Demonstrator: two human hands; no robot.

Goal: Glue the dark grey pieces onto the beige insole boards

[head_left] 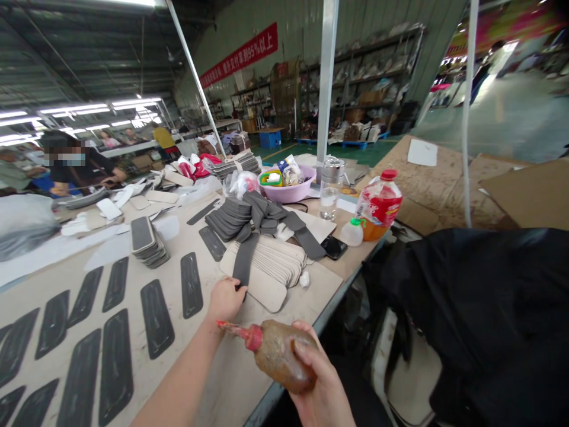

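My right hand is wrapped round a brownish glue bottle whose red nozzle points left. The fingers of my left hand pinch the lower end of a dark grey strip, which lies across a fanned stack of beige pieces. Behind that stack is a pile of dark grey pieces. Several dark strips with shiny streaks, one of them a long strip, lie spread over the left part of the table.
A purple basin, a clear jar, a red-capped bottle and a phone stand or lie at the back right. Black cloth hangs at the right. A masked person is at the far left.
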